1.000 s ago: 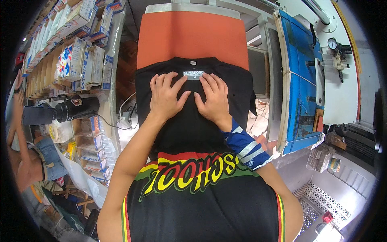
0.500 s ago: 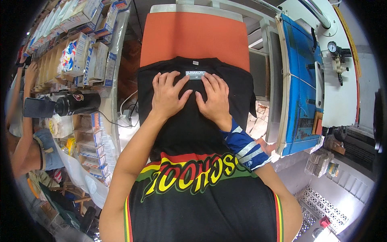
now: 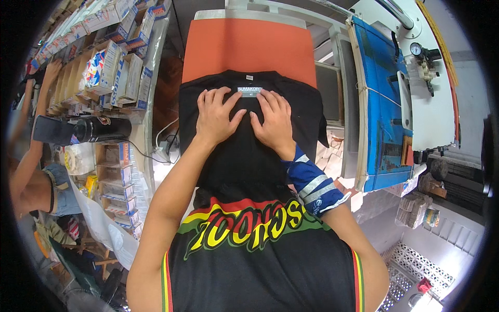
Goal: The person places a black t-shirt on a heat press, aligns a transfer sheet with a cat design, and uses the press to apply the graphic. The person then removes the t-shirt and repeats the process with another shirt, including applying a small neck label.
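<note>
The left hand [image 3: 214, 118] and right hand [image 3: 274, 118] rest, fingers spread, on the black shirt [image 3: 236, 164] beneath them, index tips at the label's [image 3: 249, 92] edges. Well left of the fingers stand cardboard boxes [image 3: 100, 66], their contents unclear.

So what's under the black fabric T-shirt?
A flat orange rectangular pad extends from under the black fabric T-shirt at its collar end; whatever else lies beneath is covered.

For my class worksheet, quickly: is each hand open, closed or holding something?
Left hand: open on the black shirt, at the left end of the label.
Right hand: open on the shirt, at the label's right end.
</note>
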Available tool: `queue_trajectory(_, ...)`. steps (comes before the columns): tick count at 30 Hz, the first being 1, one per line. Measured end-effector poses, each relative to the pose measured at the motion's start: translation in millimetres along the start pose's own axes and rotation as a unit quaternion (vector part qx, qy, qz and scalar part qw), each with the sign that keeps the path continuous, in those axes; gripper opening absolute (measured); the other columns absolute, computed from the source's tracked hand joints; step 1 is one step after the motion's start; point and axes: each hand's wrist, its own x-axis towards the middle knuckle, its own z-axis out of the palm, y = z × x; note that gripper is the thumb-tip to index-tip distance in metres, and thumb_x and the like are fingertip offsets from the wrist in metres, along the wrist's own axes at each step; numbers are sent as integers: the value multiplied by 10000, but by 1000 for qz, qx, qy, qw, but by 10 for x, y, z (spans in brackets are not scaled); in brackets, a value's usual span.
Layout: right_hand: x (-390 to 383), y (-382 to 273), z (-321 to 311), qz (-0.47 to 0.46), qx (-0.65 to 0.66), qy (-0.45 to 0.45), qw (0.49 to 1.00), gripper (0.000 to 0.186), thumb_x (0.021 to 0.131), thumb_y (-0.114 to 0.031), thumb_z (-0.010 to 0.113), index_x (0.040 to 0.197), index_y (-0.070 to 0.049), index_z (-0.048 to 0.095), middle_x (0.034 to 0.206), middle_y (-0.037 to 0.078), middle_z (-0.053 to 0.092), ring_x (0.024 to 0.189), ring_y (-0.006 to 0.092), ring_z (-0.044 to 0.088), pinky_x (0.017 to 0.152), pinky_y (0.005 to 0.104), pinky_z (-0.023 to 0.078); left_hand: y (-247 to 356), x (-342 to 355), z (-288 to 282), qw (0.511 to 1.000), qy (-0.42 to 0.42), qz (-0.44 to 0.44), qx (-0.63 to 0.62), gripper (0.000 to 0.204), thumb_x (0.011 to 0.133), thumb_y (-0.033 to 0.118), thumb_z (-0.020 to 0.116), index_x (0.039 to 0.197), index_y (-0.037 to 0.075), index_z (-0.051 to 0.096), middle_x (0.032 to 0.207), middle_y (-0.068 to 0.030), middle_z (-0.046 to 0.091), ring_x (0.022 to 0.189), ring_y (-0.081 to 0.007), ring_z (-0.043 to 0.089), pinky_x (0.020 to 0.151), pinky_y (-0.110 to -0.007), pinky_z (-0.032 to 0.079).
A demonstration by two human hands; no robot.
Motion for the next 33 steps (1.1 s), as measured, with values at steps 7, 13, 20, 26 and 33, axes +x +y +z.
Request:
queue_trajectory(7, -3, -9, -2, 5, 0, 6, 1000, 488, 849, -251, 700, 1275, -24, 633, 1354, 160, 595, 1289, 368, 523, 1104, 539, 374, 7, -25, 39, 1000, 14, -20, -13, 400, 872, 292, 749, 1248, 167, 699, 1238, -96, 588, 1220, -314, 503, 1114, -543, 305)
queue_trajectory(13, 474, 4, -292, 81, 14, -68, 994, 198, 836, -205, 649, 930, -40, 705, 1097, 173, 655, 1025, 387, 629, 869, 537, 499, 146, 476, -64, 996, 49, -69, 14, 163, 860, 122, 673, 998, 137, 758, 1126, -62, 601, 1158, -291, 538, 1081, -527, 329)
queue_trajectory(20, -428, 1340, -2631, 207, -159, 336, 905, 109, 927, -149, 718, 968, -48, 722, 998, 107, 741, 875, 273, 701, 788, 393, 569, -676, -253, -958, 967, 198, -116, -111, 161, 958, 102, 647, 1066, 15, 729, 1109, -147, 684, 1061, -286, 657, 949, -361, 507)
queue_trajectory(26, -1006, 2014, -3980, 203, -477, 143, 843, 495, 1053, -446, 535, 924, -14, 739, 940, 230, 704, 931, 450, 661, 859, 502, 526, -1362, -2881, -421, 815, 107, -548, -154, 250, 1015, 204, 627, 1034, -18, 740, 808, -53, 684, 749, -146, 610, 694, -315, 490)
queue_trajectory(33, -1158, 2144, -3724, 353, -351, 27, 867, 795, 993, -696, 438, 1078, 30, 752, 1109, 340, 693, 1124, 511, 621, 989, 545, 470, -333, -5465, 1055, 722, -260, -602, -220, 289, 892, 242, 632, 1053, 32, 749, 1047, -203, 740, 989, -370, 700, 878, -476, 557)
